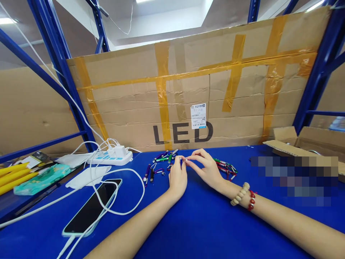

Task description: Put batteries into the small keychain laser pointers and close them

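Observation:
My left hand is closed, thumb and fingers pinched around something small and mostly hidden, with a bit of purple showing. Thumb and index finger of my right hand meet at a tiny silvery end beside the left fingertips. To the left and behind my left hand lie several small metal tubes with carabiner clips, among them a purple one, a black one and a green one. Beyond my right hand rests a bunch of red and green tubes with clips, partly covered by the hand.
A phone lies at left under looping white cables. Behind it stands a white power strip. Yellow rods and a teal packet are at far left. A cardboard sheet closes the back; an open carton stands right.

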The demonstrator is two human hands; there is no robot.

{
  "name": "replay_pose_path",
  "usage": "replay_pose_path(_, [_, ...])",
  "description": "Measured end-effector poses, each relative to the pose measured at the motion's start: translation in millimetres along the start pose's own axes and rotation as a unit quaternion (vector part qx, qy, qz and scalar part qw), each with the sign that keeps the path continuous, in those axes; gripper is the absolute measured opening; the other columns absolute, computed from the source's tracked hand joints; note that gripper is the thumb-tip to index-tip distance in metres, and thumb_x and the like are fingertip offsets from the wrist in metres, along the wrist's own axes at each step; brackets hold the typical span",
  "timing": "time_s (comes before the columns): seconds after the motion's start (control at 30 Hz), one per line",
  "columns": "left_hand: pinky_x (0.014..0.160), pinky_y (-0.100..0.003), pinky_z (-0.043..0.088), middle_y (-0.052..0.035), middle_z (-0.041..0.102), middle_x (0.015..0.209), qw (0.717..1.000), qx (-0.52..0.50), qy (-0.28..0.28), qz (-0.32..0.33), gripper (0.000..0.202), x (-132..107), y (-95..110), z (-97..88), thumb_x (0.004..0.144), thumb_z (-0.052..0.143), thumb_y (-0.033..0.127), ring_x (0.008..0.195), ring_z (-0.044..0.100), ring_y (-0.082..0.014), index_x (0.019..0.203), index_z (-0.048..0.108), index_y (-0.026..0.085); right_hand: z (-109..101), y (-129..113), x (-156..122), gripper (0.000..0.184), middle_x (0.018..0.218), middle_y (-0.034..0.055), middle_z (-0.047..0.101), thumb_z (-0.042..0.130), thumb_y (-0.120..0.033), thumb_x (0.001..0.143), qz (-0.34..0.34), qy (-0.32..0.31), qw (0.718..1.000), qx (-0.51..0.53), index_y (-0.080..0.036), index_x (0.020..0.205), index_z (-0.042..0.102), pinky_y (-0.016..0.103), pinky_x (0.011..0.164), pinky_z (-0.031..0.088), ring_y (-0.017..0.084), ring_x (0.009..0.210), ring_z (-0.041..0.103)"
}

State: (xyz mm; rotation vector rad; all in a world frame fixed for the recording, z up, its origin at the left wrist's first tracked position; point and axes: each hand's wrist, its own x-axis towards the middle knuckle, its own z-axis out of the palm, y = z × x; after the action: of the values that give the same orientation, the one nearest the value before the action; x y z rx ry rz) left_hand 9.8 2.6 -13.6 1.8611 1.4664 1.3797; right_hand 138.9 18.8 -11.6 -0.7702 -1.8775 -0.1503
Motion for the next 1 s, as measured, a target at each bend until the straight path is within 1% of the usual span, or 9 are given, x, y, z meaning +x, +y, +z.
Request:
replay_pose_path(0.07, [0.078,-0.031,0.043,-0.0024,0.063,0.093,1.0,0.003,-0.007,0.003,0.012,0.7,-1.0,0.2,0.089,0.036,0.023,0.086,0.059,-0.0184,0.091,0.047,0.022,1.4,0.2,-0.6,0.014,0.087,0.0047,0.055,0.053,-0.028,0.085,-0.01,0.0,1.0,-0.014,-0.021,0.089,0.064,0.032,0.073,0.043,0.017,0.082,0.053])
replay_pose_path(0.2, [0.077,-0.031,0.043,-0.0013,0.063,0.088,0.999,0.024,-0.038,0.026,0.014,0.6,-1.2,0.1,0.089,0.035,0.022,0.082,0.06,-0.0179,0.092,0.048,0.022,1.5,-0.3,-0.9,0.016,0.085,0.0052,0.055,0.052,-0.026,0.085,-0.009,0.018,1.0,-0.023,-0.019,0.089,0.065,0.031,0.071,0.044,0.017,0.081,0.053])
replay_pose_path(0.33, [0.075,-0.029,0.043,-0.0014,0.063,0.091,0.998,0.032,-0.035,0.04,0.014,1.2,-2.6,0.7,0.089,0.035,0.021,0.083,0.059,-0.0174,0.093,0.049,0.022,1.3,-0.7,-0.5,0.016,0.084,0.0054,0.054,0.053,-0.026,0.084,0.0,0.019,1.0,-0.018,-0.019,0.088,0.066,0.031,0.07,0.044,0.017,0.08,0.053])
replay_pose_path(0.47, [0.073,-0.028,0.044,-0.0031,0.062,0.089,0.997,0.047,-0.04,0.046,0.013,3.0,-6.8,3.0,0.087,0.039,0.021,0.083,0.058,-0.0183,0.092,0.05,0.021,2.1,0.3,0.2,0.016,0.084,0.005,0.054,0.053,-0.026,0.084,0.012,0.027,1.0,-0.006,-0.02,0.09,0.067,0.03,0.069,0.045,0.017,0.079,0.054])
replay_pose_path(0.6, [0.073,-0.028,0.043,-0.0037,0.062,0.089,0.997,0.049,-0.037,0.055,0.015,3.9,-9.2,3.8,0.087,0.037,0.019,0.084,0.057,-0.0182,0.09,0.052,0.02,2.6,0.5,0.5,0.016,0.082,0.0048,0.055,0.055,-0.027,0.083,0.005,0.018,1.0,-0.001,-0.02,0.088,0.068,0.03,0.068,0.045,0.016,0.077,0.054])
replay_pose_path(0.73, [0.072,-0.027,0.043,-0.0026,0.063,0.089,0.997,0.048,-0.038,0.05,0.017,3.2,-8.3,2.6,0.087,0.037,0.017,0.083,0.058,-0.0176,0.093,0.052,0.021,2.9,0.9,0.5,0.016,0.081,0.0045,0.056,0.056,-0.027,0.082,0.004,0.014,1.0,0.015,-0.02,0.088,0.069,0.029,0.067,0.046,0.016,0.076,0.054])
replay_pose_path(0.9, [0.074,-0.026,0.043,-0.0016,0.063,0.095,0.997,0.045,-0.042,0.045,0.019,3.1,-8.2,2.2,0.087,0.037,0.016,0.087,0.058,-0.0171,0.095,0.052,0.023,3.5,2.5,-0.3,0.015,0.081,0.0041,0.057,0.056,-0.028,0.082,-0.001,0.011,0.999,0.03,-0.022,0.085,0.07,0.029,0.066,0.047,0.016,0.076,0.055])
replay_pose_path(1.0, [0.079,-0.028,0.043,-0.0016,0.063,0.099,0.997,0.034,-0.045,0.044,0.021,3.6,-9.6,2.6,0.086,0.038,0.014,0.092,0.057,-0.0171,0.098,0.052,0.023,4.6,3.5,-1.5,0.015,0.085,0.0042,0.057,0.056,-0.028,0.082,-0.001,-0.005,0.999,0.034,-0.022,0.084,0.07,0.029,0.068,0.047,0.015,0.077,0.056])
